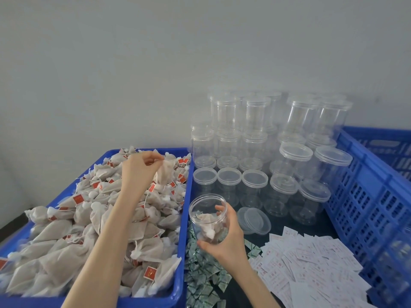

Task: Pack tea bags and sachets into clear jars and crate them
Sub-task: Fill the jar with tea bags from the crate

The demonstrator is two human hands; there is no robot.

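My left hand (139,167) pinches a white mesh tea bag (165,172) by its top and lifts it above the blue tray (185,196), which is heaped with tea bags carrying red tags. My right hand (224,238) grips an open clear jar (208,218), tilted toward the tray, with a few tea bags inside. The jar's lid (254,220) lies loose on the dark table just right of it. Green-and-white sachets (200,274) lie scattered below the jar.
Stacked empty lidded jars (255,152) stand at the back right against the grey wall. White paper slips with red print (311,263) cover the table at the right. A blue slatted crate (367,196) lines the right side.
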